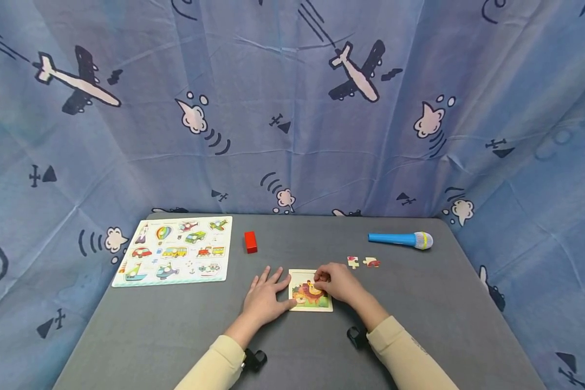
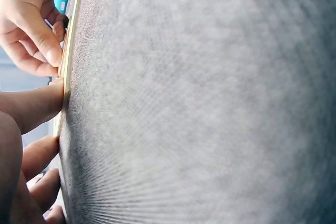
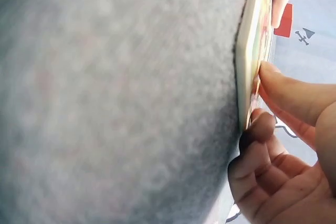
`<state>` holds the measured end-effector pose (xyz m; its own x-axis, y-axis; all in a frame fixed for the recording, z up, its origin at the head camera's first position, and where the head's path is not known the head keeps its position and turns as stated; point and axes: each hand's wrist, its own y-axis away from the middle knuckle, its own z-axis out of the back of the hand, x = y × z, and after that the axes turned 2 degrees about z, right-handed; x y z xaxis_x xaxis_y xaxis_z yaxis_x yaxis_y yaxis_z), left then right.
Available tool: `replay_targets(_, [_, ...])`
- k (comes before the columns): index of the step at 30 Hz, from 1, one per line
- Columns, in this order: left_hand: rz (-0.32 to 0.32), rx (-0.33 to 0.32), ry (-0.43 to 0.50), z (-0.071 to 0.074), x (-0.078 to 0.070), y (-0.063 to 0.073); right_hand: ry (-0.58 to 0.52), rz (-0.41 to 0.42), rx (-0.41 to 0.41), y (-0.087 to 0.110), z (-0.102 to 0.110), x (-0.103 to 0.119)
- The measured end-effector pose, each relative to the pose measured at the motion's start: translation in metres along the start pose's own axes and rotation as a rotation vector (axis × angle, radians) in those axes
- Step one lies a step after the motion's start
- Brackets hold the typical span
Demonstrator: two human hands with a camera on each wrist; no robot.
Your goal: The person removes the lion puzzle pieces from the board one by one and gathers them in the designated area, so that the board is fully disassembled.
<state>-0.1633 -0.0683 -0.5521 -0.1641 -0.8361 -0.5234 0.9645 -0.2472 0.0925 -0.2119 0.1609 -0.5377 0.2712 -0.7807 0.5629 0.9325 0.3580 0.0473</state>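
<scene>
A small square jigsaw puzzle (image 1: 312, 302) in a pale wooden frame, with a colourful animal picture, lies on the table between both hands. My left hand (image 1: 265, 303) lies to its left with fingers spread. Its thumb (image 2: 44, 100) and index finger touch the frame's left side. Over the puzzle's upper right, my right hand (image 1: 340, 281) pinches a puzzle piece (image 3: 256, 85) low at the picture's surface, thumb and index finger meeting there; the fingers mostly hide it. The other right fingers are curled near the frame's edge (image 3: 242, 77). Two loose puzzle pieces (image 1: 371, 262) lie beyond the right hand.
A board with vehicle pictures (image 1: 175, 252) lies at the left of the grey table (image 1: 419, 303). A red block (image 1: 251, 242) stands behind the left hand, and a blue toy microphone (image 1: 395, 239) lies at the back right. A printed blue curtain (image 1: 283, 108) hangs behind.
</scene>
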Motion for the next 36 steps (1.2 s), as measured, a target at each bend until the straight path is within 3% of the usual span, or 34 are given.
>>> replay_targets(13, [0.005, -0.006, 0.005, -0.002, 0.003, 0.002, -0.045, -0.031, -0.054, 0.003, 0.005, 0.003])
replay_targets(19, [0.007, -0.006, 0.008, -0.002, 0.004, 0.002, -0.237, -0.137, -0.088, 0.004, 0.028, -0.004])
replay_targets(23, [0.005, -0.01, -0.003, -0.003, 0.005, 0.001, -0.318, -0.177, -0.116, 0.007, 0.048, -0.021])
replay_targets(30, [0.001, -0.01, -0.001, -0.003, 0.004, 0.001, -0.284, -0.145, -0.163, 0.015, 0.081, -0.068])
replay_targets(36, [0.002, -0.003, -0.001, -0.002, 0.002, 0.0, -0.266, -0.19, -0.16, 0.021, 0.1, -0.102])
